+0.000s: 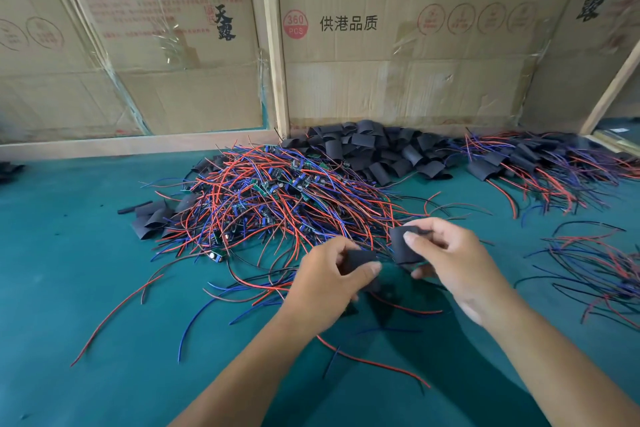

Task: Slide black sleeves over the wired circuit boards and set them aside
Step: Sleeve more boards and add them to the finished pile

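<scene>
Left hand (332, 274) pinches a black sleeve (360, 262) between thumb and curled fingers, just above the green table (86, 270). Can't tell if a board is already inside it; red and black wires trail out below the hand.

Right hand (450, 264) pinches a second sleeve (403, 246), thumb on its top face, fingers curled underneath. This sleeve sits slightly higher than and just right of the left one; the two are close, and contact can't be confirmed.

Straight ahead of the hands: big tangled heap of bare boards (270, 191), small green boards with red, blue and black wires, spreading toward the left and near edge of the table.

Behind that heap, against the cardboard wall (381, 87): pile of empty sleeves (374, 153), flat and curled. A few more loose sleeves (152, 218) lie at the heap's left edge, partly under the wires.

Far right, back: finished pile (540, 163), sleeves with wires sticking out both ends. Nearer on the right, a looser wire bundle (595, 270), well apart from the hands; can't tell whether these are sleeved.

Wooden frame post (277, 45) runs vertically between the cardboard panels.
</scene>
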A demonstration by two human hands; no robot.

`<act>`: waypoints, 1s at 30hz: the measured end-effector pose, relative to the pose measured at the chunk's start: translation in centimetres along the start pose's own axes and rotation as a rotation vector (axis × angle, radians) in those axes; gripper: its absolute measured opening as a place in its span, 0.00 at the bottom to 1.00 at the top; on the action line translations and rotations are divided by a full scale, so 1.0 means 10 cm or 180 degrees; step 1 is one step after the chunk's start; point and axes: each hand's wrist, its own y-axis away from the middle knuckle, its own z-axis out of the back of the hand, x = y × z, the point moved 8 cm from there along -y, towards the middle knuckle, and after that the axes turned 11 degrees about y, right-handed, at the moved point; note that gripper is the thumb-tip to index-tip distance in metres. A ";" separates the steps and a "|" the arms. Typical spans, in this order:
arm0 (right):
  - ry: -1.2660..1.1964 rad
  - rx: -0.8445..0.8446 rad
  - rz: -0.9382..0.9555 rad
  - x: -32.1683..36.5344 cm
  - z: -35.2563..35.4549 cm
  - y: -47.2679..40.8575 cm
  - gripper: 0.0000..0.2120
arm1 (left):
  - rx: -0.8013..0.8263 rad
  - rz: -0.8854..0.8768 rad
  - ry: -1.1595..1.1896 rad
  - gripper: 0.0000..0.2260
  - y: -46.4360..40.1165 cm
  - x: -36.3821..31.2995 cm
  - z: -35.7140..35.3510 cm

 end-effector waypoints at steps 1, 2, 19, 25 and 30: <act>-0.0225 -0.0039 -0.0095 -0.03 0.04 -0.02 0.05 | -0.0143 -0.0100 -0.0136 0.08 -0.02 -0.05 0.12; -0.0435 -0.0053 -0.0186 -0.06 0.07 -0.03 0.05 | -0.0314 -0.0170 -0.0322 0.07 -0.05 -0.09 0.28; -0.1390 0.0690 -0.0585 -0.03 -0.11 -0.01 0.08 | -0.0189 0.0545 -0.1631 0.11 -0.06 0.06 1.28; -0.1470 0.1066 -0.0686 -0.07 -0.24 0.00 0.03 | -0.0961 -0.0089 -0.2224 0.03 -0.15 -0.36 1.47; -0.1345 0.1184 -0.0693 -0.14 -0.25 -0.01 0.16 | -0.1728 -0.0117 -0.1971 0.16 -0.52 -0.62 1.43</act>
